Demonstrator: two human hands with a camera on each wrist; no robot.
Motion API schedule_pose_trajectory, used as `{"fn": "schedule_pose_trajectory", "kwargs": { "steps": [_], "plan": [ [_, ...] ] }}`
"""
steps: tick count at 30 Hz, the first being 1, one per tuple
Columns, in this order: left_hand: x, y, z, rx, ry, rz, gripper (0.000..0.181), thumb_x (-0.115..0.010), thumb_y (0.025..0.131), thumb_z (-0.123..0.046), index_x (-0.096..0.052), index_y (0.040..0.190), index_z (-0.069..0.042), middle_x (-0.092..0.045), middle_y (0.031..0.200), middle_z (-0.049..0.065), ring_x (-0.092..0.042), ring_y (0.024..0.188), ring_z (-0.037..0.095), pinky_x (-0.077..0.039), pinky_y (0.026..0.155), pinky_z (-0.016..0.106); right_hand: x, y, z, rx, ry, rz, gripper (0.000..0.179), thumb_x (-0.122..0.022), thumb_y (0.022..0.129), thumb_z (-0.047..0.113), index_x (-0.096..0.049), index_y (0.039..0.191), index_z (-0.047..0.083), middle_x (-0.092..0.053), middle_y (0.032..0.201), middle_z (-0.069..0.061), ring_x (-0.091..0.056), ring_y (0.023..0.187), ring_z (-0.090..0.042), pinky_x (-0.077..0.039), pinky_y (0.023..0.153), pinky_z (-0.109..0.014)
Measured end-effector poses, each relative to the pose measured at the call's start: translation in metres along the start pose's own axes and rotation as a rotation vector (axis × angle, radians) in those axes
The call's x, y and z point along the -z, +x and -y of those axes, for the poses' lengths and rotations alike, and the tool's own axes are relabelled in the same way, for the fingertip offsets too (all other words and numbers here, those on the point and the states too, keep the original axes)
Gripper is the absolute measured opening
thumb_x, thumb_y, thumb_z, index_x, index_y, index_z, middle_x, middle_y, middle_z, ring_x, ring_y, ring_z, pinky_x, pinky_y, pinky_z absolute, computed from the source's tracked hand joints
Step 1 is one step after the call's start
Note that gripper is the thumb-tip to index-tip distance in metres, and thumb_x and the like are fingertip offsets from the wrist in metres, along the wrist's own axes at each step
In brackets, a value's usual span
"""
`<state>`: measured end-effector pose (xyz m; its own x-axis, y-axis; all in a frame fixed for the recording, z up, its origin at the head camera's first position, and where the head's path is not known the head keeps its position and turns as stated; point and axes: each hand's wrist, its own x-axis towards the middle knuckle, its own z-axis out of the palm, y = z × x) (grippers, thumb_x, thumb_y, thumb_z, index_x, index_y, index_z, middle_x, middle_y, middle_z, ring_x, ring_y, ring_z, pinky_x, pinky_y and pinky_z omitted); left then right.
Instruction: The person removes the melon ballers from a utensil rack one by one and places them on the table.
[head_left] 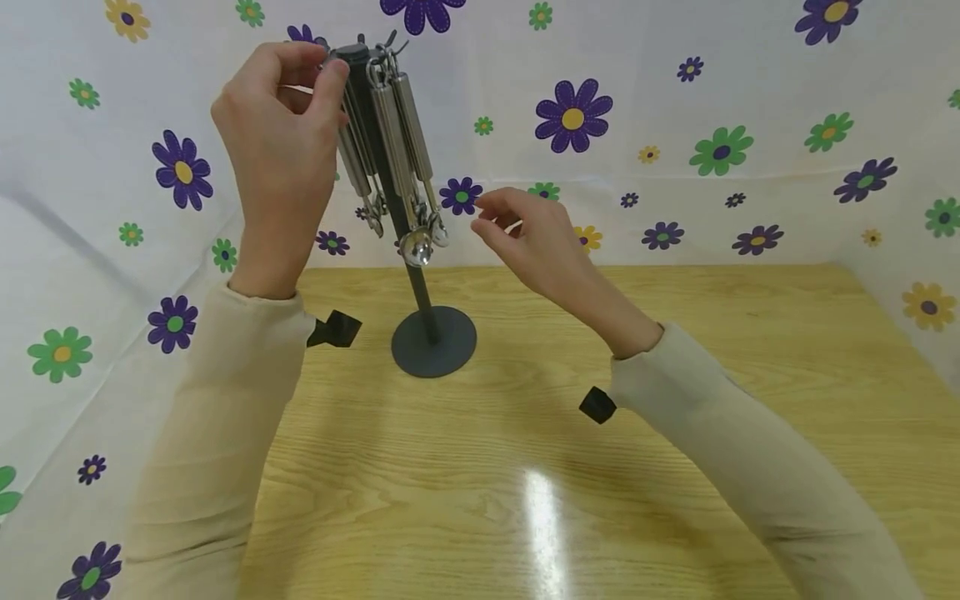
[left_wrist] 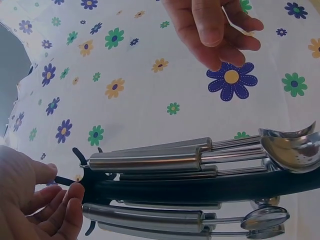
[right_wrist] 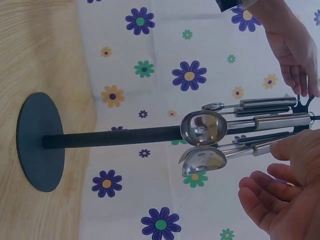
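Note:
A dark grey utensil stand (head_left: 450, 354) with a round base rises from the table, hooks fanning out at its top. Steel-handled utensils hang from it, among them scoops (left_wrist: 295, 152) with rounded bowls and a smaller spoon-like piece (left_wrist: 265, 219). At the top, my left hand (head_left: 281, 146) has thumb and fingers around the end of one bare hook (left_wrist: 64, 181), pinching it. My right hand (head_left: 543, 237) is held in the air to the right of the hanging bowls, fingers loosely bent with nothing between them. In the right wrist view, its fingers overlap the handle ends.
The stand is on a light wood table (head_left: 525, 400), close to its far edge. Behind and to both sides hangs a white cloth (head_left: 510, 50) printed with purple, green and yellow flowers. Small black cameras (head_left: 597, 406) sit at both wrists.

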<state>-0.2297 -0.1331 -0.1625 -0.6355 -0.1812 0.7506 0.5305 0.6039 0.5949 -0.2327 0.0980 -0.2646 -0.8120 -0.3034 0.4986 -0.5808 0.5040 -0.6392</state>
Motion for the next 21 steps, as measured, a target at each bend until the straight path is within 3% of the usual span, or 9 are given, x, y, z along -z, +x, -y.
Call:
{"fn": "schedule_pose_trajectory", "kwargs": {
  "steps": [7, 21],
  "plan": [
    [-0.003, 0.008, 0.003, -0.013, -0.002, -0.017, 0.025, -0.066, 0.103, -0.026, -0.078, 0.117, -0.008, -0.069, 0.103, 0.001, -0.058, 0.075, -0.001, -0.051, 0.079, 0.016, -0.008, 0.022, 0.016, -0.003, 0.076, -0.007, 0.031, -0.065, 0.104, 0.018, -0.067, 0.129, 0.0, -0.073, 0.114, -0.01, -0.067, 0.099, -0.02, -0.054, 0.088, -0.03],
    [-0.006, 0.005, 0.001, 0.043, -0.076, -0.028, 0.024, -0.066, 0.102, -0.023, -0.078, 0.113, -0.005, -0.072, 0.096, 0.004, -0.064, 0.083, 0.006, -0.053, 0.084, 0.018, -0.025, 0.043, 0.037, -0.005, 0.176, -0.02, 0.031, -0.064, 0.103, 0.013, -0.065, 0.13, -0.002, -0.071, 0.115, -0.013, -0.066, 0.097, -0.02, -0.053, 0.087, -0.026]
  ]
}}
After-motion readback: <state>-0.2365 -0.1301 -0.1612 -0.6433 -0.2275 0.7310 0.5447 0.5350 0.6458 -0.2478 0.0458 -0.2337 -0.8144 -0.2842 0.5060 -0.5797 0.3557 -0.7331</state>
